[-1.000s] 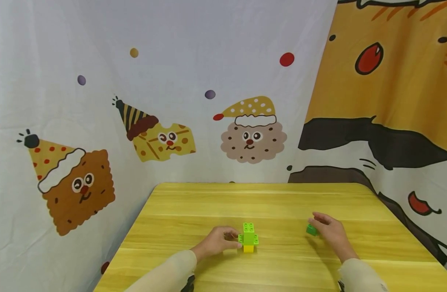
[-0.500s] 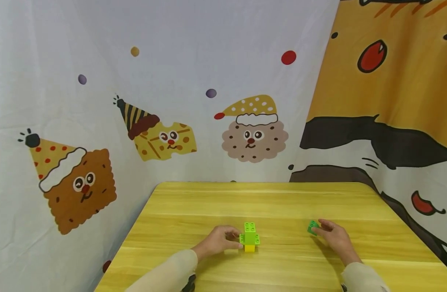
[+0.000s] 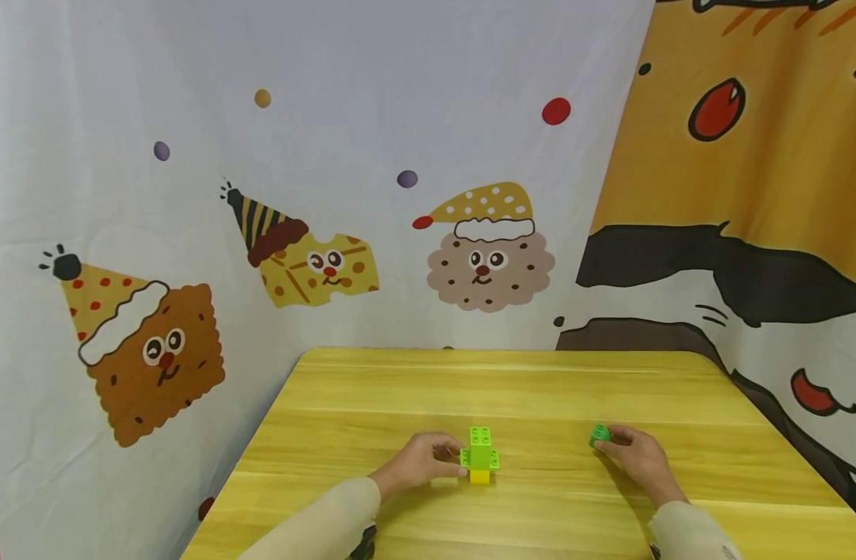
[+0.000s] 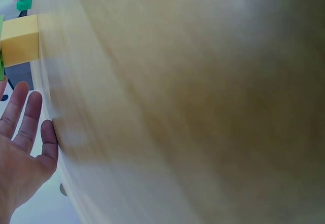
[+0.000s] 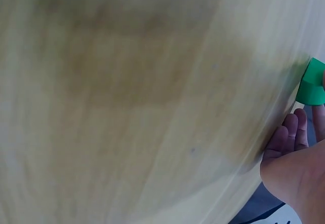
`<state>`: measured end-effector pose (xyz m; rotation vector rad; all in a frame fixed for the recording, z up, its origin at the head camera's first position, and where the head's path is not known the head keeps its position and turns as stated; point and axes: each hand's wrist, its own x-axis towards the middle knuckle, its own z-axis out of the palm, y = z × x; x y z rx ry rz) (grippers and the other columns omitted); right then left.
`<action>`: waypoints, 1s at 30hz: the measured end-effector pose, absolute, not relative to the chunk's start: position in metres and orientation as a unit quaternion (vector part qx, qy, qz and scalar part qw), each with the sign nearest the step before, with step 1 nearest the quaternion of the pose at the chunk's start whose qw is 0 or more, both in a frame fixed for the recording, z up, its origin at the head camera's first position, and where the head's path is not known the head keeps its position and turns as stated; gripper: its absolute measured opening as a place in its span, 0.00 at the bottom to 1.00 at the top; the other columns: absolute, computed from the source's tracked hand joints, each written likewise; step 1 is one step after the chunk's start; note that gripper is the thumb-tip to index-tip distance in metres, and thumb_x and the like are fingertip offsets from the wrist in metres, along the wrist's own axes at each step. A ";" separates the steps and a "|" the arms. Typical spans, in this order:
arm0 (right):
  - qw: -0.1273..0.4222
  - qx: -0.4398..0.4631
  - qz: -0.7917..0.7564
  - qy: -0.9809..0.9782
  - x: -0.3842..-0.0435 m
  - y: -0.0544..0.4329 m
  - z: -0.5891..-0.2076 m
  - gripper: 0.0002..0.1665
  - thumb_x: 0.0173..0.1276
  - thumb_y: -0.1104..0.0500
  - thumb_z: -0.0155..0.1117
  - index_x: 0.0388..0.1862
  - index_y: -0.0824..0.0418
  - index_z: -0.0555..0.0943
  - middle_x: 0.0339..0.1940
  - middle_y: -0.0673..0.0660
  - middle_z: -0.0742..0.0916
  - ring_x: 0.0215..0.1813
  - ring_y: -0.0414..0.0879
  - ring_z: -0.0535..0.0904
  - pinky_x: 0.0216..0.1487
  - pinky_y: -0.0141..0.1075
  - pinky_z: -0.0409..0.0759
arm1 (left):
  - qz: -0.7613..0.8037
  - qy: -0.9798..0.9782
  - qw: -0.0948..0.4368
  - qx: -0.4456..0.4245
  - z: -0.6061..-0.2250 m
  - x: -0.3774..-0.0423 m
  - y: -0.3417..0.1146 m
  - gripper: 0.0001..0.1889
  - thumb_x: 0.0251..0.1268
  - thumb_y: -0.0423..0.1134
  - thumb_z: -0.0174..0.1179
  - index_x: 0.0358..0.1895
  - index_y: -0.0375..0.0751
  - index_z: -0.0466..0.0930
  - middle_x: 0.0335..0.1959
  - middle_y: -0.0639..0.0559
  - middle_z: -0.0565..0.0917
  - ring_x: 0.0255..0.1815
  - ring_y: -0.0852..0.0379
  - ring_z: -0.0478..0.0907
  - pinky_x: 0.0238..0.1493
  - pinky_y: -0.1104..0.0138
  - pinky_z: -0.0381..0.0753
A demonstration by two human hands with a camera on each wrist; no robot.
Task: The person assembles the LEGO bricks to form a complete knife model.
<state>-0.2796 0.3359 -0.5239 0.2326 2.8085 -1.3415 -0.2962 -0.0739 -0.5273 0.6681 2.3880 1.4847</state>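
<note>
Near the middle of the table stands a small stack of toy building bricks: a yellow brick (image 3: 480,476) at the bottom, a wider light green brick (image 3: 494,459) across it, and a tall light green brick (image 3: 480,451) on top. At its left side, my left hand (image 3: 428,460) holds the wide brick's end with thumb and forefinger; its other fingers (image 4: 31,112) are extended in the left wrist view. To the right, my right hand (image 3: 641,459) pinches a darker green brick (image 3: 599,435), studs up. The right wrist view shows that green brick (image 5: 311,84) partly cut off.
The yellow wood-grain table (image 3: 539,389) reaches back to a white cloth (image 3: 372,93) printed with cartoon snacks. On the right hangs a cloth with a large orange, black and white print (image 3: 679,187).
My right hand's fingers have shifted from over the darker green brick to its right side. The brick has turned, showing its studs. The left hand and the stack keep their place.
</note>
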 end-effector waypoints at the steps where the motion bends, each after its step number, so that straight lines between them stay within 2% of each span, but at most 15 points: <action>1: 0.010 0.074 -0.430 0.900 -0.280 0.335 -0.523 0.45 0.71 0.44 0.65 0.70 0.77 0.65 0.65 0.77 0.73 0.63 0.71 0.70 0.58 0.59 0.72 | 0.510 0.819 0.125 0.230 -0.527 -0.296 -0.074 0.13 0.59 0.40 0.72 0.48 0.52 0.86 0.41 0.61 0.83 0.41 0.59 0.79 0.43 0.65 0.79; 11: -0.002 0.075 -0.460 0.885 -0.283 0.324 -0.523 0.42 0.69 0.43 0.67 0.67 0.73 0.71 0.62 0.72 0.78 0.61 0.66 0.74 0.54 0.53 0.76 | 0.510 0.818 0.124 0.236 -0.527 -0.296 -0.075 0.14 0.59 0.40 0.72 0.49 0.51 0.86 0.42 0.61 0.83 0.42 0.59 0.79 0.45 0.64 0.79; 18: -0.007 0.026 -0.464 0.886 -0.285 0.301 -0.514 0.40 0.69 0.42 0.66 0.67 0.71 0.72 0.59 0.67 0.81 0.58 0.61 0.76 0.53 0.52 0.77 | 0.513 0.815 0.127 0.237 -0.526 -0.295 -0.075 0.14 0.60 0.40 0.72 0.49 0.51 0.86 0.42 0.60 0.83 0.42 0.58 0.79 0.45 0.64 0.79; 25: -0.017 -0.007 -0.485 0.874 -0.289 0.269 -0.502 0.35 0.68 0.46 0.68 0.64 0.67 0.76 0.58 0.63 0.82 0.59 0.59 0.77 0.54 0.48 0.78 | 0.510 0.816 0.122 0.242 -0.525 -0.295 -0.076 0.14 0.59 0.41 0.72 0.48 0.51 0.86 0.41 0.60 0.84 0.41 0.59 0.79 0.44 0.65 0.79; 30: -0.022 -0.024 -0.499 0.866 -0.290 0.251 -0.493 0.33 0.67 0.46 0.69 0.63 0.65 0.78 0.55 0.59 0.84 0.56 0.54 0.79 0.52 0.45 0.80 | 0.508 0.817 0.122 0.243 -0.524 -0.296 -0.076 0.13 0.59 0.42 0.73 0.48 0.52 0.86 0.41 0.61 0.84 0.41 0.60 0.79 0.44 0.66 0.79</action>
